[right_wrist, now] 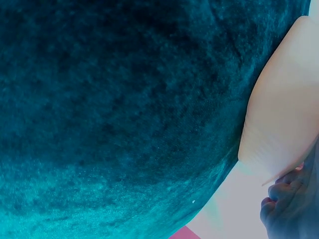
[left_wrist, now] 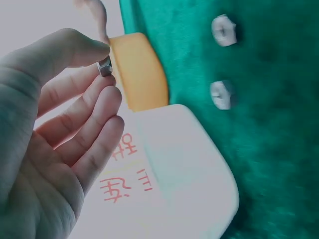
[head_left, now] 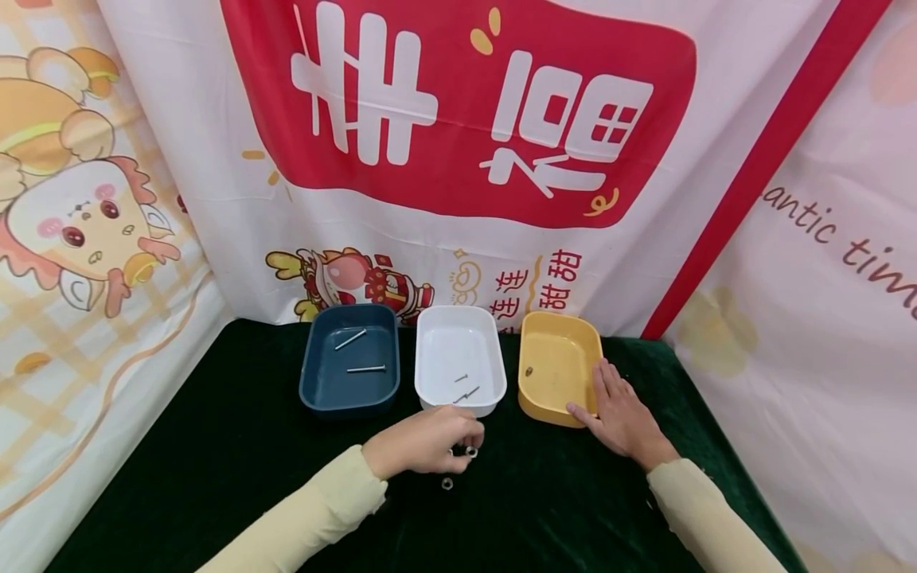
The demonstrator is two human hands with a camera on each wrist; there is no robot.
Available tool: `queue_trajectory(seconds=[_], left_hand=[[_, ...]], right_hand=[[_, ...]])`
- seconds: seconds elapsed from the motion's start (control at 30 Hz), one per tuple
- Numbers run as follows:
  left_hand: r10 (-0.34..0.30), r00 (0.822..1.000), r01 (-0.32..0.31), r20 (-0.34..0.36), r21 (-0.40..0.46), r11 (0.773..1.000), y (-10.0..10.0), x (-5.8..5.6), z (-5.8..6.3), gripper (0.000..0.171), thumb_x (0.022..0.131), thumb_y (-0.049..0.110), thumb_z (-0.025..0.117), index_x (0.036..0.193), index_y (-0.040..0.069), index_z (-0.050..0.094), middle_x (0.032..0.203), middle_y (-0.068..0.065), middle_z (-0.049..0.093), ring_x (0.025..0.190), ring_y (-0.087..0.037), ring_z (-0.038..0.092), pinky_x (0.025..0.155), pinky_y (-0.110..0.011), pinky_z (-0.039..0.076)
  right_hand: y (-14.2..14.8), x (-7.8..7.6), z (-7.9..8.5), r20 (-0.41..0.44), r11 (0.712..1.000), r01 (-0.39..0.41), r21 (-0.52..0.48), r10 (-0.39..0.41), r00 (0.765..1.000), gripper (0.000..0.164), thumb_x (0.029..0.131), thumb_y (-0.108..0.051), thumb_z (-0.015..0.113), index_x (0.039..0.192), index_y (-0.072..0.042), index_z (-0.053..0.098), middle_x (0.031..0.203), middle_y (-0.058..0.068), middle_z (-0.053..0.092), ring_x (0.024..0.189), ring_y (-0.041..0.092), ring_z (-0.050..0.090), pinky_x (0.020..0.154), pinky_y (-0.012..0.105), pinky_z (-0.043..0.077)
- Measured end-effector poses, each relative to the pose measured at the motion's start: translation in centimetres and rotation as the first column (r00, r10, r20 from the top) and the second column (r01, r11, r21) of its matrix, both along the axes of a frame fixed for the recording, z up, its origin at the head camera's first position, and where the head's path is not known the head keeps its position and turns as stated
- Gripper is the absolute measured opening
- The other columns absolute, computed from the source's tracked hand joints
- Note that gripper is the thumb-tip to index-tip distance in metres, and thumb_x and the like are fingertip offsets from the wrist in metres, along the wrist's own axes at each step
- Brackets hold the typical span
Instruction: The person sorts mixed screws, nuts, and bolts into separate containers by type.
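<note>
My left hand (head_left: pixel 428 440) is just in front of the white tray (head_left: pixel 423 350), pinching a small metal nut (left_wrist: pixel 104 66) between thumb and fingertips. Two more nuts lie on the dark green cloth by that hand, a nearer nut (head_left: pixel 447 483) and another nut (head_left: pixel 471 451) close to the fingertips. My right hand (head_left: pixel 622 415) rests on the right side of the yellow tray (head_left: pixel 560 410), fingers extended along its edge and thumb at the front rim. Inside the yellow tray lies one small nut-like piece (head_left: pixel 529 372). The right wrist view shows mostly cloth.
A dark blue tray (head_left: pixel 349 314) on the left holds two long screws (head_left: pixel 366 368). Several smaller screws (head_left: pixel 467 395) lie in the white tray. The three trays stand in a row on the green cloth (head_left: pixel 236 446), before a printed fabric backdrop (head_left: pixel 458 203).
</note>
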State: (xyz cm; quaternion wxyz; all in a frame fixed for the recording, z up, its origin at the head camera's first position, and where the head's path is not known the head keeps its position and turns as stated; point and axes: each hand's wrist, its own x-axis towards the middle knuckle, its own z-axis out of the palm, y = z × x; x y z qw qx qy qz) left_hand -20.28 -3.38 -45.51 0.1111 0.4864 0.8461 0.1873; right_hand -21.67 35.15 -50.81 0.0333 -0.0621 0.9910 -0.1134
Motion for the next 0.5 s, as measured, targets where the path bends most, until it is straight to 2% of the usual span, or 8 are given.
queue_trajectory(seconds=[0.23, 0.5], left_hand=[[0.036, 0.997, -0.035, -0.067, 0.023, 0.999, 3.0, -1.1, 1.0, 0.012, 0.092, 0.017, 0.078, 0.104, 0.018, 0.075, 0.099, 0.007, 0.067, 0.087, -0.004, 0.062, 0.081, -0.017, 0.055], [0.079, 0.992, -0.071, -0.1, 0.084, 0.994, 5.6, -2.1, 1.0, 0.015, 0.092, 0.018, 0.078, 0.106, 0.019, 0.075, 0.102, 0.008, 0.067, 0.091, -0.005, 0.063, 0.082, -0.017, 0.055]], right_hand=[[0.2, -0.1, -0.3, -0.009, 1.0, -0.007, -0.004, 0.007, 1.0, 0.106, 0.102, -0.075, 0.04, 0.17, -0.008, -0.006, 0.179, 0.017, 0.001, 0.164, 0.045, 0.009, 0.13, 0.067, 0.015], [0.2, -0.2, -0.4, -0.016, 1.0, 0.002, -0.004, -0.002, 1.0, 0.107, 0.102, -0.075, 0.041, 0.17, -0.006, -0.003, 0.18, 0.017, 0.001, 0.164, 0.045, 0.01, 0.13, 0.067, 0.016]])
